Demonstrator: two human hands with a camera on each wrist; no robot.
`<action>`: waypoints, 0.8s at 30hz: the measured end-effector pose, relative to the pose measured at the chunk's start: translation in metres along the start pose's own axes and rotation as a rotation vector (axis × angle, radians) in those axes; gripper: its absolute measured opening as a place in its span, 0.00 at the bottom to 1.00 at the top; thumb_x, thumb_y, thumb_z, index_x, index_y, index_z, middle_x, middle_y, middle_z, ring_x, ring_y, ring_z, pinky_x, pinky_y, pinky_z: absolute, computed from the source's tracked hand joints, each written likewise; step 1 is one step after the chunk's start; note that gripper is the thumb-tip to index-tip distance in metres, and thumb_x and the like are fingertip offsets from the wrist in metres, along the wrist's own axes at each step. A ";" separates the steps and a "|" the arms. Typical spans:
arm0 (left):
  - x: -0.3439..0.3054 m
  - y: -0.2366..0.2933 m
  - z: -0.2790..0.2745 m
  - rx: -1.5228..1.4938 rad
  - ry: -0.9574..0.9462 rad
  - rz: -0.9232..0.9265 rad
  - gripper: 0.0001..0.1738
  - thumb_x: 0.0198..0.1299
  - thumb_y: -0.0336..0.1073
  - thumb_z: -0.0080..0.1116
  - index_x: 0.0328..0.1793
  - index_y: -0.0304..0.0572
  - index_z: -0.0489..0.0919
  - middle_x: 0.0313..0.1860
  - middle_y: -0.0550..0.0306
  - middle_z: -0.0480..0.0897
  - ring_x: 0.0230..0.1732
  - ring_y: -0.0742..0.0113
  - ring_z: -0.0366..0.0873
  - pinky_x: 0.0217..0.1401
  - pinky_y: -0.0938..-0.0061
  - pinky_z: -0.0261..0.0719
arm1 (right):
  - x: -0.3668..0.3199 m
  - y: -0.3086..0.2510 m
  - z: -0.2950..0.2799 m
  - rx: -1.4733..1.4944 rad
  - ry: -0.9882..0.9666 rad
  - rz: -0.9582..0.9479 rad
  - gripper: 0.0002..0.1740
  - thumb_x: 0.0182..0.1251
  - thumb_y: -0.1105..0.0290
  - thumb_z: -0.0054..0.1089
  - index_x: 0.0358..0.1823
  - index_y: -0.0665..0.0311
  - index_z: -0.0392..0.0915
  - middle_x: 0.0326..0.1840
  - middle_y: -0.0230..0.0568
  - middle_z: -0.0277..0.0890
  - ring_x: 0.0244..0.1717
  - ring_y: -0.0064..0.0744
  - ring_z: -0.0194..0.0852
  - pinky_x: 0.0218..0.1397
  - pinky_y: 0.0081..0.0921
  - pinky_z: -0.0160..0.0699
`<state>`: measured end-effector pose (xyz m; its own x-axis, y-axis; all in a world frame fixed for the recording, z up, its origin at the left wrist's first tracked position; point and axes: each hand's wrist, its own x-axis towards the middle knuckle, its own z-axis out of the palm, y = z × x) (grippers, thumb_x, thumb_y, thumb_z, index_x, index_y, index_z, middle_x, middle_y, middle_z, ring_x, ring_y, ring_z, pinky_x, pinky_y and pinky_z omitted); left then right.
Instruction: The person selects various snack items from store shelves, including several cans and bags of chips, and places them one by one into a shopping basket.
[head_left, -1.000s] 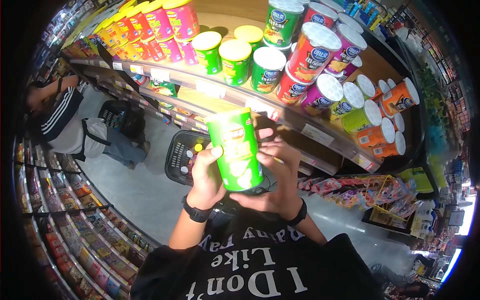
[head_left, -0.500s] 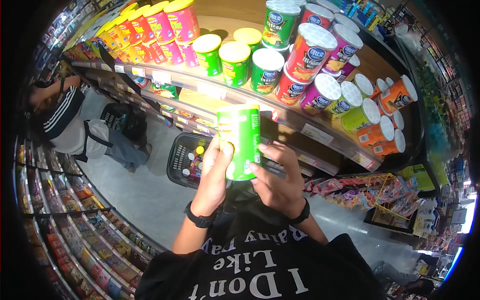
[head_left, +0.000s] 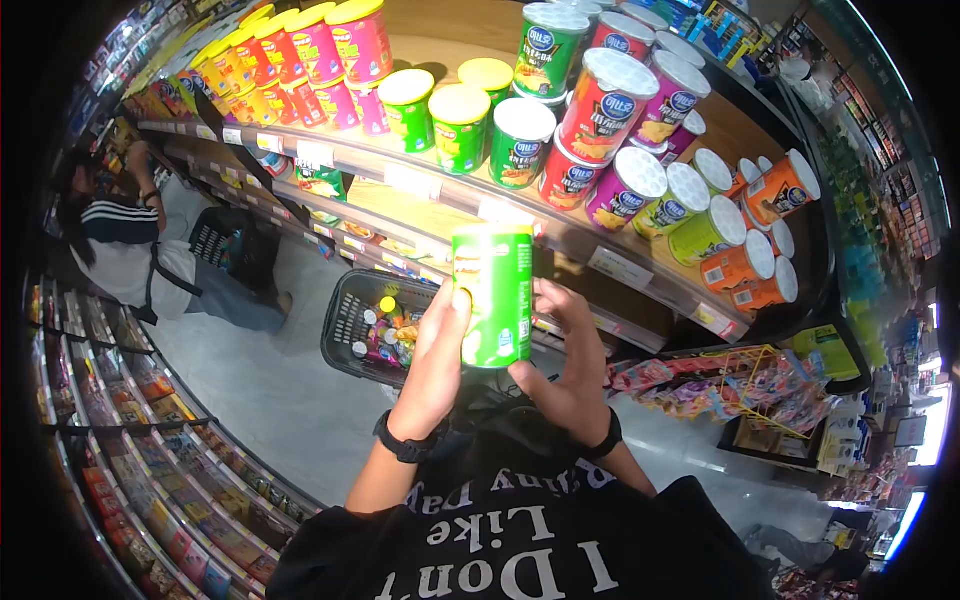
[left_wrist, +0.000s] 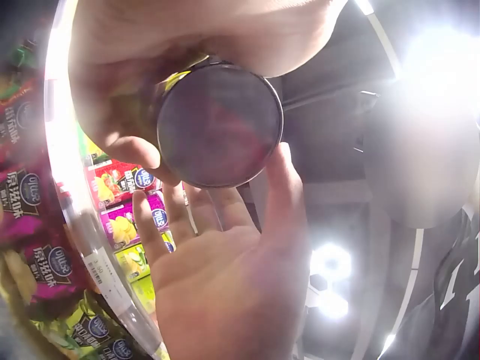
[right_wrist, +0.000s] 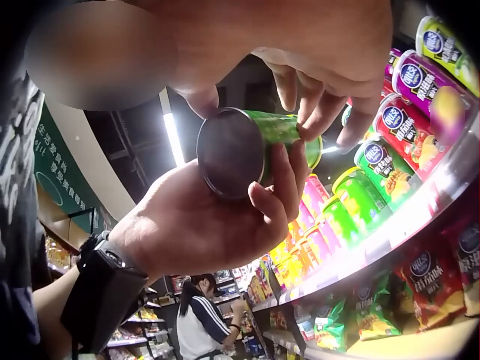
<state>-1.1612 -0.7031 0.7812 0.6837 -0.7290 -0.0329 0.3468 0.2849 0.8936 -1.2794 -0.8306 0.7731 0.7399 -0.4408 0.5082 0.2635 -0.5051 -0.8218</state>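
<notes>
A green chip can with a yellow lid stands nearly upright in front of the chest in the head view. My left hand grips it from the left, thumb across the front. In the right wrist view, the left fingers curl around the can's side and its dark round base faces the camera. My right hand is spread beside the can's right side, its thumb at the bottom edge. The left wrist view shows the right palm facing the can, with fingers loosely extended behind the base.
A curved shelf ahead carries rows of chip cans. A black shopping basket with several items stands beyond the left hand. Another person is at the left, near a second basket. Racks of small packets line the lower left.
The can was turned in the hands, its front label swinging left and its printed side coming into view. The right hand has loosened and spread away from the can. The other person has shifted.
</notes>
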 end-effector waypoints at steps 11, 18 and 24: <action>0.002 0.002 -0.010 -0.066 0.018 0.032 0.23 0.79 0.39 0.52 0.73 0.34 0.72 0.66 0.53 0.79 0.67 0.69 0.73 0.72 0.71 0.68 | -0.010 0.009 0.007 0.086 -0.014 0.101 0.30 0.72 0.75 0.60 0.75 0.71 0.68 0.75 0.59 0.71 0.76 0.52 0.70 0.77 0.42 0.65; 0.011 0.005 -0.029 -0.064 -0.035 0.092 0.23 0.78 0.35 0.55 0.74 0.35 0.70 0.67 0.52 0.79 0.69 0.69 0.74 0.73 0.70 0.70 | -0.001 0.011 0.018 -0.004 -0.038 0.118 0.32 0.69 0.79 0.59 0.76 0.69 0.68 0.74 0.58 0.72 0.73 0.49 0.73 0.76 0.41 0.68; 0.018 0.019 -0.054 0.025 -0.061 0.026 0.22 0.78 0.32 0.53 0.74 0.35 0.70 0.67 0.53 0.79 0.70 0.69 0.73 0.73 0.71 0.71 | 0.010 0.012 0.044 0.104 -0.027 0.178 0.34 0.69 0.78 0.59 0.77 0.69 0.66 0.76 0.55 0.69 0.70 0.44 0.76 0.74 0.40 0.70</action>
<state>-1.1077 -0.6768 0.7736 0.6515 -0.7584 0.0168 0.3127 0.2886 0.9049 -1.2420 -0.8088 0.7565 0.7962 -0.4958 0.3468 0.1888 -0.3410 -0.9209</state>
